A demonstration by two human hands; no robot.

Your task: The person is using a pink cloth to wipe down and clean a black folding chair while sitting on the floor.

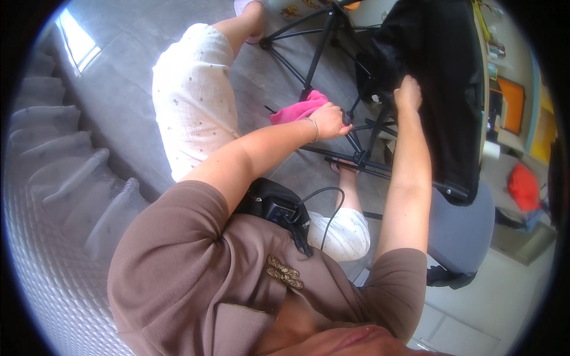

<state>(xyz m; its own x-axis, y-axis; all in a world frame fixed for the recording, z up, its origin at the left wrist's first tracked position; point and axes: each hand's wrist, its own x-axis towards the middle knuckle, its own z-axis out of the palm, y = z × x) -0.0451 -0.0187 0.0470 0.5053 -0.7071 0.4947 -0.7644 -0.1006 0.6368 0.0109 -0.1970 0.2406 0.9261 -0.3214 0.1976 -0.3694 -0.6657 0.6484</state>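
Observation:
A folding chair with a black tubular frame [318, 53] and black fabric [449, 102] stands tilted in front of me. My left hand [329, 121] grips a pink cloth [298, 109] against a dark joint of the frame, near its crossing tubes. Part of the cloth hangs out behind my knuckles. My right hand [408, 92] is closed at the edge of the black fabric, to the right of the left hand. What lies inside its fingers is hidden, though it appears to pinch the fabric.
A seat with a pale woven, ruffled cover [71, 178] is at my left. Beyond the chair fabric are a grey upholstered seat [463, 227], a red item [523, 187] and an orange panel [510, 104]. A black waist bag [278, 202] with a cable rests on my lap. Grey tiles [129, 84] form the floor.

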